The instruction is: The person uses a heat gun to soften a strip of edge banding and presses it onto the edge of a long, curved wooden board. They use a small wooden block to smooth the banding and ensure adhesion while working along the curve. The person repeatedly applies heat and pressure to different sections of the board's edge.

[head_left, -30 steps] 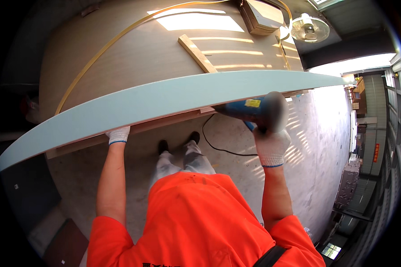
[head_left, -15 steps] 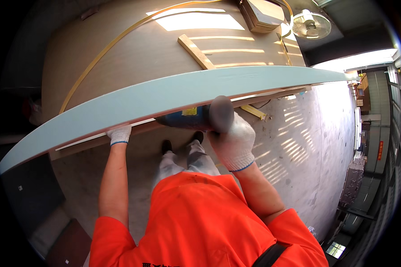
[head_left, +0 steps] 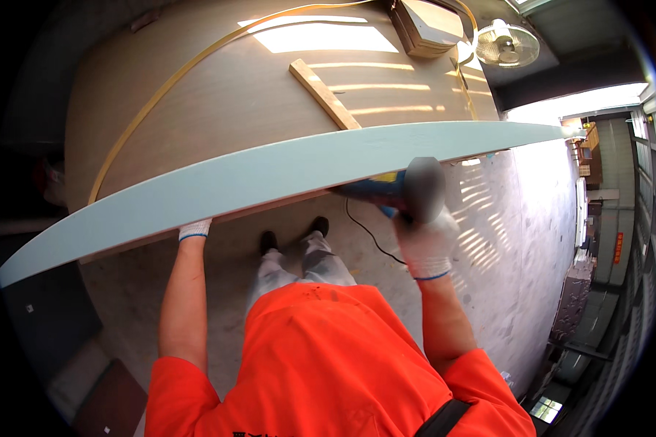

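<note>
Pale-blue board (head_left: pixel 270 171) is running left to right along the worktop (head_left: pixel 197 116) — left hand (head_left: pixel 195 229), nearer, is meeting board's near edge, grip hidden, can't tell; right hand (head_left: pixel 427 246) is holding blue tool (head_left: pixel 379 191) just beside.

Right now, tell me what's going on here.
A person in orange has the gloved left hand at the near edge of a long pale-blue panel, partly hidden beneath it. The gloved right hand holds a blue power tool, its front end by that edge; contact is unclear. A wooden batten lies beyond.
</note>
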Action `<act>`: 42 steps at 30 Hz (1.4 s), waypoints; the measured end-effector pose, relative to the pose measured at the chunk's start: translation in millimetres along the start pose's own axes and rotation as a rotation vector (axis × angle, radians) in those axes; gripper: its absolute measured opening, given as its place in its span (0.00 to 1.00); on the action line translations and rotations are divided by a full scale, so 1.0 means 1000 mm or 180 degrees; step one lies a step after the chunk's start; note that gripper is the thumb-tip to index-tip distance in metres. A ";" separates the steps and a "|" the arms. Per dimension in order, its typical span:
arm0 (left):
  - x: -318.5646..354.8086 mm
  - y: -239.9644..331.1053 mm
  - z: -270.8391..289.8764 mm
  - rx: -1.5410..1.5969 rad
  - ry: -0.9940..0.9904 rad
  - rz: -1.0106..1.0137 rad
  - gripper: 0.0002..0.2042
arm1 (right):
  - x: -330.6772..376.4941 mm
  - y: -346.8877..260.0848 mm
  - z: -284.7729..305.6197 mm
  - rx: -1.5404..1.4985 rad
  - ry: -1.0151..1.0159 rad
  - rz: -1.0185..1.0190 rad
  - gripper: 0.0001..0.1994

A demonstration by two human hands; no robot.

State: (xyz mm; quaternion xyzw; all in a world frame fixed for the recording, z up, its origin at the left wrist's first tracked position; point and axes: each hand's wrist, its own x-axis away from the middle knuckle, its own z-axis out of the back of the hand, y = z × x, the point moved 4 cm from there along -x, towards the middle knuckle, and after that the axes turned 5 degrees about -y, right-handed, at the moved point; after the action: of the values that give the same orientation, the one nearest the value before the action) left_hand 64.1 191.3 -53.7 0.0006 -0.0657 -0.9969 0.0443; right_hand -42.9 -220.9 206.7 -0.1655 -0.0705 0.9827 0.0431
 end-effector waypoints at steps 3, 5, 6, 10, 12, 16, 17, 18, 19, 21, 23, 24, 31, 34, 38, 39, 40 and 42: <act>-0.002 0.000 0.006 0.0225 0.0208 -0.0024 0.19 | -0.001 -0.057 -0.017 -0.0565 -0.0315 0.0245 0.13; -0.003 0.000 0.009 0.0279 0.0350 -0.0015 0.18 | 0.001 -0.074 -0.026 -0.0739 -0.0413 0.0224 0.15; -0.004 0.000 0.010 0.0337 0.0376 -0.0001 0.18 | 0.000 -0.073 -0.026 -0.0716 -0.0388 0.0230 0.15; -0.002 0.001 0.009 0.0288 0.0530 -0.0239 0.17 | 0.000 -0.033 -0.010 -0.0233 -0.0153 0.0226 0.13; 0.001 0.001 0.009 0.0207 0.0513 -0.0305 0.17 | 0.002 0.009 0.000 0.0062 0.0072 0.0017 0.09; 0.002 0.003 0.010 0.0374 0.0323 -0.0164 0.17 | 0.010 0.060 0.019 0.0777 0.0053 -0.0506 0.07; 0.001 0.004 0.012 0.0434 0.0287 -0.0098 0.17 | 0.011 0.062 0.020 0.0776 0.0071 -0.0532 0.07; 0.001 0.004 0.013 0.0491 0.0264 -0.0011 0.17 | 0.011 0.064 0.021 0.0774 0.0088 -0.0557 0.07; -0.001 0.004 0.013 0.0508 0.0235 0.0056 0.17 | 0.011 0.054 0.019 0.0586 0.0106 -0.0397 0.08; -0.002 0.002 0.013 0.0479 0.0192 0.0188 0.18 | 0.011 0.016 0.006 0.0182 0.0165 -0.0086 0.09; -0.004 0.004 0.016 0.0439 0.0154 0.0197 0.19 | 0.012 -0.021 -0.006 -0.0326 0.0039 0.0078 0.13; -0.005 0.008 0.020 0.0434 0.0135 0.0141 0.19 | 0.013 -0.032 -0.011 -0.0705 -0.0110 -0.0015 0.18; -0.012 0.000 0.005 0.0151 -0.0001 0.0014 0.19 | 0.001 0.071 -0.023 -0.0692 0.0395 -0.0543 0.22; -0.007 -0.014 -0.013 0.0776 0.0780 -0.0033 0.16 | -0.023 0.139 -0.046 -0.0657 0.0053 -0.1360 0.20; -0.008 0.016 0.032 0.0862 0.0767 0.0143 0.16 | -0.054 0.308 -0.137 0.0347 -0.1129 -0.1037 0.17; -0.010 0.017 0.032 0.0851 0.0743 0.0126 0.16 | -0.065 0.345 -0.156 0.0630 -0.1417 -0.0802 0.14; 0.001 0.004 0.029 0.0727 0.0760 0.0274 0.16 | -0.117 0.293 -0.128 -0.0345 -0.1256 -0.1928 0.15; -0.007 0.007 0.030 0.0770 0.0639 0.0187 0.16 | -0.136 0.338 -0.155 -0.1361 -0.1395 -0.2768 0.16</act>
State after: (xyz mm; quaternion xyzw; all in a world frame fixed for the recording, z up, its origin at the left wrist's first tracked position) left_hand 71.7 188.7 -23.5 0.1036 -0.1805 -0.9749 0.0794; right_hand 115.2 -549.9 53.6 0.0831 -0.3387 0.8494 0.3960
